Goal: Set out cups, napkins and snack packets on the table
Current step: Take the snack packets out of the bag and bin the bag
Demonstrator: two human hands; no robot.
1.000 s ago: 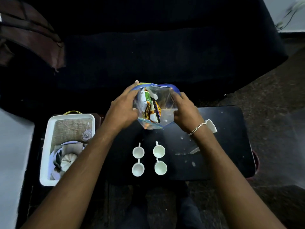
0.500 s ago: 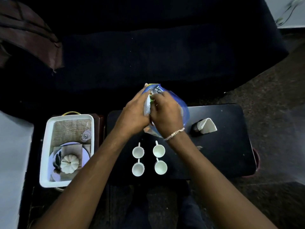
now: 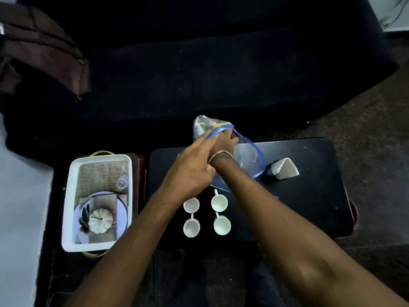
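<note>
A clear plastic zip bag [image 3: 247, 156] with a blue seal strip stands on the far edge of a small black table [image 3: 309, 196], its long axis tilted from a near base up to a far, leftward-leaning mouth. The right hand [image 3: 223, 140], a chain bracelet [image 3: 220, 154] at the wrist, reaches into the open mouth; its fingers are hidden inside the bag, so its grip cannot be told. The left hand [image 3: 192, 167] lies against the bag's left side, fingers stretched out nearly straight toward the seal strip, thumb tucked below; whether it pinches the plastic cannot be told. Crinkled packet shapes show faintly at the bag's far top.

Near the bag, four small white cups [image 3: 207, 214] stand upright in a two-by-two block, round mouths up, thin handles pointing far. To the right of the bag sits a stack of white napkins [image 3: 285, 169] in a wedge shape, held in a dark holder.

Left of the table, a white rectangular tray [image 3: 68, 207] with rounded corners holds a woven mat, a pale plate, a white ribbed pumpkin [image 3: 100, 220] and a small clear glass [image 3: 122, 182]. A dark sofa [image 3: 199, 63] fills the far side
</note>
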